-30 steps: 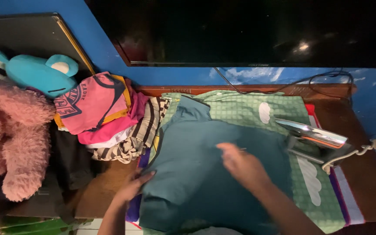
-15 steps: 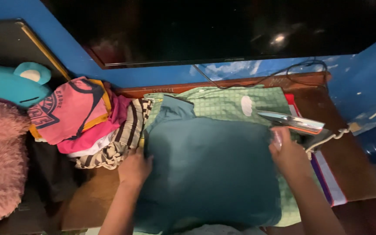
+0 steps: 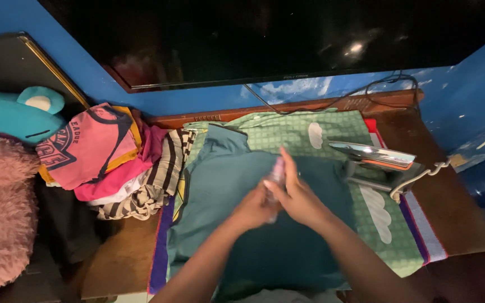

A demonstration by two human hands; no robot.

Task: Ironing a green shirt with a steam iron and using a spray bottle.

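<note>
1. Room: blue wall, with a dark flat screen (image 3: pixel 265 39) mounted above a brown wooden table (image 3: pixel 456 224).
2. Green checked ironing cloth (image 3: pixel 332 132) with white cloud shapes, spread across the table.
3. Teal garment (image 3: pixel 225 185), lying flat on the cloth, directly under my hands.
4. Pile of folded clothes (image 3: pixel 113 157), pink and striped, left of the garment; pink plush toy (image 3: pixel 1 207) and teal plush toy (image 3: pixel 12 115) further left.
5. Clothes iron (image 3: pixel 374 157), standing on the cloth just right of the garment, coiled cord trailing right.
6. My right hand (image 3: pixel 298 196), closed around a small pale spray bottle (image 3: pixel 276 174) held above the garment's middle.
7. My left hand (image 3: pixel 254 210), wrapped on the bottle's lower part, touching the right hand.
</note>
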